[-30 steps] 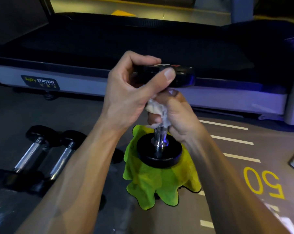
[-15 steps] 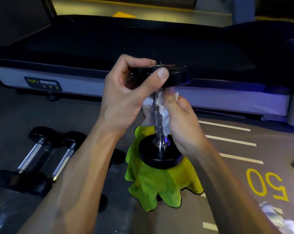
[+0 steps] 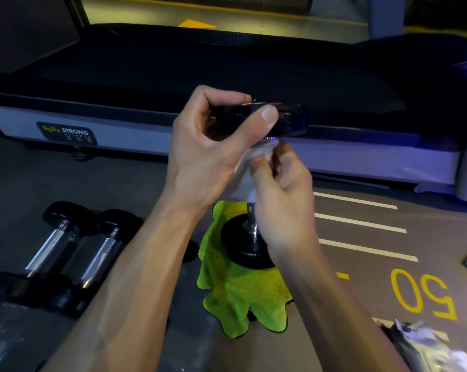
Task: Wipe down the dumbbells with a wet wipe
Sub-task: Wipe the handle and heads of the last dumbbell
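My left hand (image 3: pixel 208 154) clamps the upright dumbbell (image 3: pixel 256 237) by its top, right hand (image 3: pixel 283 200) pinches the wipe (image 3: pixel 250 162) round the handle, so I'd twist while sliding down slowly.

A treadmill (image 3: pixel 119 63) with a black belt and a grey side rail runs across the floor (image 3: pixel 25 189) beyond both grips. A dark label (image 3: pixel 66 132) reading "BODY STRONG" sits on the rail, out past the left grip (image 3: pixel 208 151). Below the right grip (image 3: pixel 278 200), a lime-green cloth (image 3: pixel 240 296) lies bunched on the floor. Out to that grip's right are white painted lines (image 3: pixel 361 224), and nearer the camera a yellow "50" (image 3: pixel 420 294). A crumpled wrapper (image 3: pixel 420 345) lies nearer still.
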Motion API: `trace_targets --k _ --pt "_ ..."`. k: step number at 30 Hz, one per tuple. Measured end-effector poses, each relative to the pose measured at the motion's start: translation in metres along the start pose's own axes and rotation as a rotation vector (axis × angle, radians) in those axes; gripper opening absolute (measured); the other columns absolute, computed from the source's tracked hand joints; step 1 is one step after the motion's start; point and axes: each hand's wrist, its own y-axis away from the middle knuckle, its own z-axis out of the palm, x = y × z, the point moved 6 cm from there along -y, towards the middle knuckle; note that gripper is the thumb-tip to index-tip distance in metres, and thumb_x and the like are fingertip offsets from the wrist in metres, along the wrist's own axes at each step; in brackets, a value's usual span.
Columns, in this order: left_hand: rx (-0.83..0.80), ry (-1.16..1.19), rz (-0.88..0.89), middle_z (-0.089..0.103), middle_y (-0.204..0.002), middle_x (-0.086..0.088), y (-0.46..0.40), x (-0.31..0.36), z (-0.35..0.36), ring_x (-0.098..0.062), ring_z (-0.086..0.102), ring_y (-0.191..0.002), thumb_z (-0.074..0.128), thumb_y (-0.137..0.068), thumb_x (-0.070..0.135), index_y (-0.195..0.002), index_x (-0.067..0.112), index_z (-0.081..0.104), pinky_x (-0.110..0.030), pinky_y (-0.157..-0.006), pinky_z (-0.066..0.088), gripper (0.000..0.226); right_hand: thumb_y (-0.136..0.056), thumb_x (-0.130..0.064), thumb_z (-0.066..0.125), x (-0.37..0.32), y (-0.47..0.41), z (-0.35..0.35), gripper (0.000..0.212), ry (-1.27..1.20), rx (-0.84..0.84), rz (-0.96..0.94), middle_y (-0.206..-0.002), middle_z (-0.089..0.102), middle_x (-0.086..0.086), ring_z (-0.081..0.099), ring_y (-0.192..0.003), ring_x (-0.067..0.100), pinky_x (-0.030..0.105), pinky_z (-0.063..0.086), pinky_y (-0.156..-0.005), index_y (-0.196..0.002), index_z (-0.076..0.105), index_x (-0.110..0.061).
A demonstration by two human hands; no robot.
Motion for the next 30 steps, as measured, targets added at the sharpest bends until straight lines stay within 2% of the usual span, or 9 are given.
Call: trace_targets --k 2,4,8,11,13,17,21,24,30 --pt "-0.002 -0.012 0.008 0.076 -0.112 -0.008 0.0 0.0 0.001 -0.01 0.071 -0.1 0.083 -0.08 0.039 -0.103 0.021 0.067 -0.024 -0.086 0.055 0.033 -0.108 -0.014 0.048 -0.001 -0.003 0.002 0.014 0.036 -0.001 -0.017 -0.092 0.071 -0.006 0.062 -0.077 -0.006 0.013 0.049 -0.072 -0.11 0.062 -0.01" --pt "-0.007 -0.01 0.014 0.075 -0.113 -0.008 0.0 0.0 0.001 -0.011 0.071 -0.101 0.083 -0.08 0.038 -0.103 0.02 0.067 -0.025 -0.087 0.055 0.033 -0.107 -0.016 0.047 0.0 -0.007 0.001 0.015 0.072 -0.019 -0.026 -0.089 0.07 -0.009 0.062 -0.077 -0.009 0.011 0.047 -0.069 -0.109 0.06 -0.011" --pt "-0.013 0.027 0.004 0.075 -0.113 -0.005 -0.001 -0.001 0.0 -0.01 0.07 -0.103 0.083 -0.077 0.037 -0.101 0.02 0.067 -0.025 -0.089 0.054 0.033 -0.098 -0.018 0.049 0.008 -0.021 0.0 0.028 -0.046 -0.236 0.092 -0.11 0.076 0.015 0.071 -0.107 0.031 0.051 0.055 -0.098 -0.112 0.07 -0.006" --pt "-0.049 0.094 -0.004 0.074 -0.113 -0.002 -0.002 -0.002 0.0 -0.008 0.071 -0.104 0.082 -0.079 0.03 -0.102 0.016 0.066 -0.022 -0.09 0.053 0.032 -0.085 -0.029 0.047 0.014 -0.03 -0.003 0.04 0.005 -0.252 0.2 -0.114 0.064 0.015 0.062 -0.113 0.044 0.06 0.049 -0.103 -0.096 0.071 -0.059" --pt "-0.055 0.106 -0.003 0.074 -0.113 -0.001 -0.001 -0.003 0.001 -0.007 0.07 -0.104 0.082 -0.079 0.029 -0.103 0.015 0.066 -0.021 -0.09 0.053 0.032 -0.082 -0.034 0.045 0.024 -0.029 0.0 0.043 0.021 -0.232 0.223 -0.122 0.059 0.021 0.056 -0.12 0.05 0.066 0.046 -0.104 -0.093 0.061 -0.072" --pt "-0.037 0.116 -0.004 0.073 -0.114 -0.003 -0.001 -0.002 0.003 -0.006 0.07 -0.103 0.082 -0.078 0.03 -0.105 0.013 0.066 -0.021 -0.089 0.053 0.035 -0.096 -0.033 0.054 0.022 -0.014 0.003 0.03 -0.259 -0.12 0.151 -0.106 0.073 0.013 0.067 -0.103 0.03 0.05 0.051 -0.097 -0.105 0.072 -0.011" --pt "-0.088 0.114 0.017 0.071 -0.113 -0.002 0.004 0.002 0.011 -0.004 0.071 -0.098 0.082 -0.078 0.028 -0.105 0.016 0.065 -0.021 -0.082 0.057 0.033 -0.097 -0.017 0.053 0.019 -0.012 -0.006 0.027 -0.286 0.104 0.196 -0.069 0.072 -0.002 0.066 -0.066 0.014 0.031 0.052 -0.065 -0.077 0.071 -0.018" --pt "-0.138 0.094 0.01 0.071 -0.114 0.001 0.008 0.005 0.018 -0.006 0.071 -0.095 0.084 -0.077 0.029 -0.104 0.018 0.065 -0.029 -0.07 0.061 0.035 -0.08 -0.015 0.063 0.013 -0.021 -0.005 0.028 -0.209 0.03 0.311 -0.05 0.055 -0.003 0.05 -0.046 0.014 0.027 0.039 -0.049 -0.053 0.063 -0.019" --pt "-0.084 0.082 0.009 0.073 -0.118 -0.006 0.003 0.002 0.012 -0.016 0.072 -0.108 0.085 -0.077 0.033 -0.102 0.021 0.066 -0.028 -0.088 0.058 0.034 -0.101 -0.013 0.047 0.008 -0.02 -0.012 0.03 -0.161 0.089 0.366 -0.07 0.069 0.0 0.061 -0.063 0.017 0.025 0.049 -0.06 -0.086 0.072 -0.007"
